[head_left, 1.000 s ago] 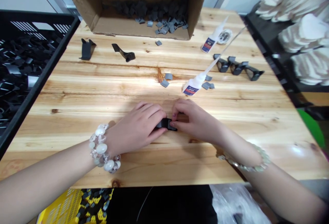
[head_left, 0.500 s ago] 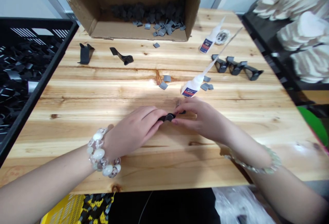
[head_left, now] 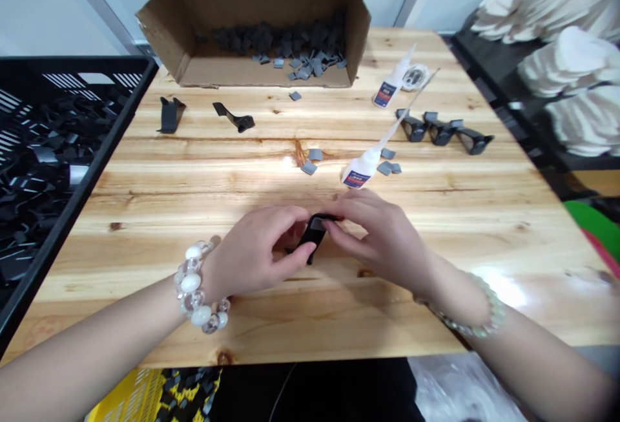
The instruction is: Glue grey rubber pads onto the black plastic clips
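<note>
Both hands meet over the middle of the wooden table (head_left: 159,189). My left hand (head_left: 259,251) curls its fingers around a small black plastic clip (head_left: 313,233), tilted on end just above the wood. My right hand (head_left: 378,231) pinches the clip's upper end, where a small grey pad seems to sit under the fingertips. A bead bracelet (head_left: 198,289) is on my left wrist and a pale one (head_left: 472,322) on my right.
A glue bottle (head_left: 363,167) with a long nozzle lies just beyond my hands, among loose grey pads (head_left: 309,167). Another glue bottle (head_left: 387,89), black clips (head_left: 443,131) at the right, two clips (head_left: 169,115) at the left. Cardboard box (head_left: 271,21) of pads at the back; black crate (head_left: 43,150) at the left.
The clip lay flat under both hands; it has since been lifted and turned more upright between them. My right fingers have shifted onto its top end. The camera has tilted slightly.
</note>
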### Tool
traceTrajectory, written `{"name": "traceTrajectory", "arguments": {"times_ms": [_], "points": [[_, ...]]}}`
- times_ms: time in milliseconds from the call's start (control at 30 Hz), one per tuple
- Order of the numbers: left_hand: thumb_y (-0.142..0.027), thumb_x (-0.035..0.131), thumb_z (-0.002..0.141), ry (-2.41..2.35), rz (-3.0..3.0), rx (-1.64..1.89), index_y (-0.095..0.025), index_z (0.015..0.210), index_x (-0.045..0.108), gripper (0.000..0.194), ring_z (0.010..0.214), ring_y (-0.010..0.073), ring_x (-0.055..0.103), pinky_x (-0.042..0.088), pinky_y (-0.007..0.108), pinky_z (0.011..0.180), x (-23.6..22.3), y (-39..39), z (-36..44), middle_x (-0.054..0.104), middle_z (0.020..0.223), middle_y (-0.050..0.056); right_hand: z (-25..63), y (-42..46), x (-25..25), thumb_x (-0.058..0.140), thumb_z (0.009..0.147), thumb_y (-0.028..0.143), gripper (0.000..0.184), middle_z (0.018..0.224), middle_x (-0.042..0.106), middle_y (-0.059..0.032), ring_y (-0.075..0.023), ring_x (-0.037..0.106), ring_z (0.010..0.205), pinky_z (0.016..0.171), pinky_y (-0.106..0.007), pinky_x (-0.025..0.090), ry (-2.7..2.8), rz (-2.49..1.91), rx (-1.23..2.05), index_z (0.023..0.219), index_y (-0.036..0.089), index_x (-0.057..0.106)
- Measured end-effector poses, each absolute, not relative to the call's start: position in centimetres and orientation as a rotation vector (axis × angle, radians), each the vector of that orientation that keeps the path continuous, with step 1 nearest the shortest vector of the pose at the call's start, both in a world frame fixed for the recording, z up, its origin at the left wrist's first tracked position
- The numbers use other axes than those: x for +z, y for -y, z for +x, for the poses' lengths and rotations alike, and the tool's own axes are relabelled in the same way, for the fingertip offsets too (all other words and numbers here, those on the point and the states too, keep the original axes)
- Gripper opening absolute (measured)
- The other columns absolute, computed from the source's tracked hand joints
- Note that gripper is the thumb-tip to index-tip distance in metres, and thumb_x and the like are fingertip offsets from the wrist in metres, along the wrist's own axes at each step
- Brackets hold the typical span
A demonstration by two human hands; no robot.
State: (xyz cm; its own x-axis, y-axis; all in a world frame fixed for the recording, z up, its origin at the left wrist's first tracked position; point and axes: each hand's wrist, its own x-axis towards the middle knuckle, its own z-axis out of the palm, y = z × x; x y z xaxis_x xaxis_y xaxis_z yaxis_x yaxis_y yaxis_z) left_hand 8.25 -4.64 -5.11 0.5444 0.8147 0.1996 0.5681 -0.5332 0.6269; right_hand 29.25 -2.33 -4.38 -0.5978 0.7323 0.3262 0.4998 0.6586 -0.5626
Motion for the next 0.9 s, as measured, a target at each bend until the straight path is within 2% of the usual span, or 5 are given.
{"name": "traceTrajectory", "arguments": {"times_ms": [200,433,533,700,900], "points": [[-0.033,0.046,0.093,-1.092,1.847,0.623,-0.018,0.090,0.052,0.017,0.058,0.0083,0.050,0.041,0.019,0.050,-5.1,4.7,8.3,0.054,0.071,-0.003,28.8,2.9,-4.6,0.043,0.095,0.020,0.021,0.086,0.067,-0.0074,-0.0206,0.059,0.084,0.079,-0.036,0.048,2.418,-0.854,0.546,0.106,0.020,0.061],[-0.027,0.053,0.088,-1.069,1.678,0.651,-0.018,0.098,0.054,0.014,0.069,0.0111,0.057,0.047,0.022,0.060,-5.3,4.6,8.4,0.060,0.078,0.000,28.7,3.6,-4.7,0.049,0.093,0.019,0.006,0.088,0.064,-0.0060,-0.0183,0.060,0.082,0.070,-0.030,0.049,2.335,-0.963,0.769,0.099,0.020,0.051],[-0.027,0.053,0.088,-1.013,1.595,0.641,-0.017,0.095,0.057,0.012,0.073,0.0117,0.059,0.048,0.023,0.065,-5.4,4.4,8.3,0.061,0.082,0.001,28.7,3.5,-4.6,0.050,0.092,0.018,0.004,0.088,0.064,-0.0054,-0.0175,0.061,0.082,0.071,-0.030,0.049,2.306,-0.981,0.840,0.095,0.020,0.051],[-0.031,0.057,0.087,-1.044,1.509,0.629,-0.017,0.080,0.054,0.016,0.064,0.0093,0.053,0.042,0.021,0.058,-5.4,4.1,8.2,0.056,0.072,-0.002,28.6,3.1,-4.2,0.059,0.086,0.017,0.018,0.086,0.069,-0.0020,-0.0155,0.065,0.080,0.074,-0.029,0.051,2.089,-1.060,1.158,0.103,0.021,0.054],[-0.032,0.057,0.086,-1.043,1.452,0.592,-0.015,0.079,0.054,0.018,0.061,0.0089,0.050,0.039,0.021,0.056,-5.0,4.2,8.1,0.054,0.070,-0.002,28.3,2.9,-4.5,0.067,0.079,0.022,0.008,0.083,0.072,-0.0027,-0.0167,0.068,0.079,0.070,-0.029,0.051,1.764,-1.148,1.500,0.086,0.019,0.064]]}}
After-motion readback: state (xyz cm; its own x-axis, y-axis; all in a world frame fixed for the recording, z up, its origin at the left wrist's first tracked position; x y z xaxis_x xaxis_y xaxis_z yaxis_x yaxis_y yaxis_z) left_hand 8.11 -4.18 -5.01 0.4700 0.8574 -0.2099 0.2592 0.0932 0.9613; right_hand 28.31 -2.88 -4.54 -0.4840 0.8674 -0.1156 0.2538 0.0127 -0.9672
